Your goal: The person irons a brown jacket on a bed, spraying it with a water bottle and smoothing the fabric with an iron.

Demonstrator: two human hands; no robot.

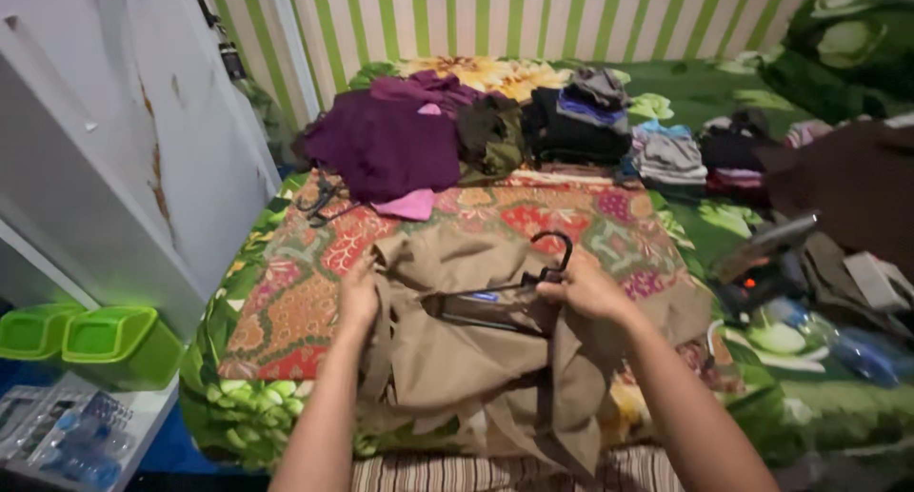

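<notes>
A tan garment lies spread on the patterned cloth over the bed, partly draped on a black hanger whose hook points away from me. My left hand grips the garment's left shoulder edge. At the collar, my right hand holds the hanger together with the cloth around it. The hanger's bar shows dark under the neck opening.
Piles of folded clothes sit behind: a purple heap, dark stacks, grey ones. More black hangers lie at the left. A white cabinet stands left, green tubs below it. Clutter fills the bed's right side.
</notes>
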